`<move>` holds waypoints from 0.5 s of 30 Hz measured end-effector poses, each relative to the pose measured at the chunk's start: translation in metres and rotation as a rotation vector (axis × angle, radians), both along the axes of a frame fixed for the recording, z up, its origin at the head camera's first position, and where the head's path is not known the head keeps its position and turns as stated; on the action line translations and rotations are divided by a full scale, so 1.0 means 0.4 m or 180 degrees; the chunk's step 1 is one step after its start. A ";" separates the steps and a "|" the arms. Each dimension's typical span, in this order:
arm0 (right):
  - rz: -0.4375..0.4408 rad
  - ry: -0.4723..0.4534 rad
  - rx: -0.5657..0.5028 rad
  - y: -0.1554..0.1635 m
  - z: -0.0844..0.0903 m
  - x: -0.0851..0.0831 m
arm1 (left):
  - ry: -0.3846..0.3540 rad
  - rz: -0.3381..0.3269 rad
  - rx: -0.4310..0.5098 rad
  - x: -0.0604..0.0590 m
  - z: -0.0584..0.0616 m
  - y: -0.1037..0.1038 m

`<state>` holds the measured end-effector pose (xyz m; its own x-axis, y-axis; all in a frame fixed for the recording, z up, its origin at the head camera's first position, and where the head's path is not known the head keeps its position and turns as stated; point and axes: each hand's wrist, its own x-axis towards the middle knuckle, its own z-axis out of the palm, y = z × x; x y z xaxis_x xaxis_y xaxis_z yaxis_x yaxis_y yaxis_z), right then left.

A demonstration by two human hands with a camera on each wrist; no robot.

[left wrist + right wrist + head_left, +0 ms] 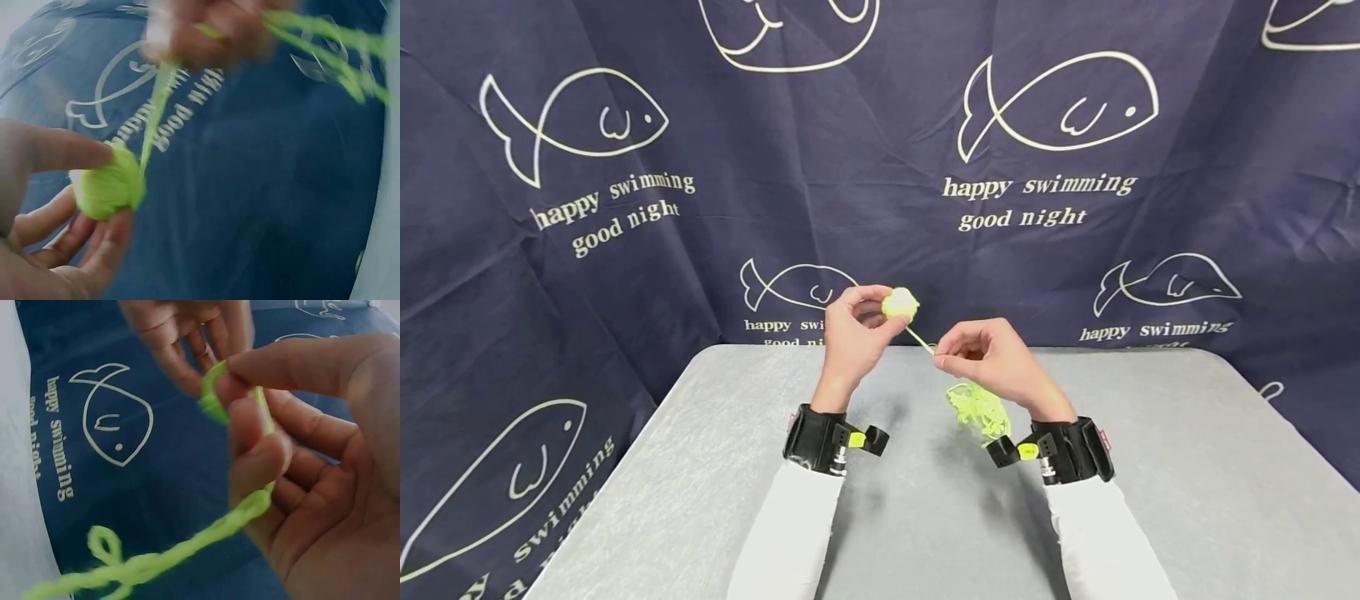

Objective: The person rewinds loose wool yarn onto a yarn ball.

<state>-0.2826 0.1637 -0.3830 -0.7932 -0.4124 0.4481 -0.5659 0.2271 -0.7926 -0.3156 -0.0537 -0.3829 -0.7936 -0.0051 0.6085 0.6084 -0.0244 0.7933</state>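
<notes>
A small ball of yellow-green yarn (900, 305) is held between the thumb and fingers of my left hand (859, 333), raised above the far part of the table. From the ball a taut strand (153, 125) runs to my right hand (996, 358), which pinches it between thumb and forefinger. Past that pinch, in the right wrist view, the yarn (187, 547) trails off slack, with a small loop in it. Below the right hand, a loose tangle of the same yarn (981, 410) lies on the table.
The grey table (700, 500) reaches back to a dark blue curtain (880, 167) printed with white fish and lettering. Black straps with small cameras (876, 440) sit on both wrists, over the ends of white sleeves (793, 525).
</notes>
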 end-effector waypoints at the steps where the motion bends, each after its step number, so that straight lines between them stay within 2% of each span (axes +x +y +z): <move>1: -0.0002 0.0024 -0.0113 0.001 0.002 0.001 | 0.0057 0.0127 -0.0278 0.000 -0.003 0.000; 4: -0.0054 0.0019 -0.0598 0.007 0.006 0.005 | 0.0116 0.0286 -0.1034 0.002 -0.009 -0.002; 8: -0.0054 -0.0052 -0.1336 0.014 0.008 0.005 | -0.0029 0.0189 -0.1814 0.007 -0.009 -0.005; 11: 0.0016 -0.0160 -0.1863 0.017 0.009 0.000 | -0.0193 -0.0203 -0.2051 0.010 -0.006 -0.011; 15: -0.0084 -0.0375 -0.2503 0.017 0.012 -0.006 | -0.0367 -0.0937 -0.1952 0.011 -0.001 -0.020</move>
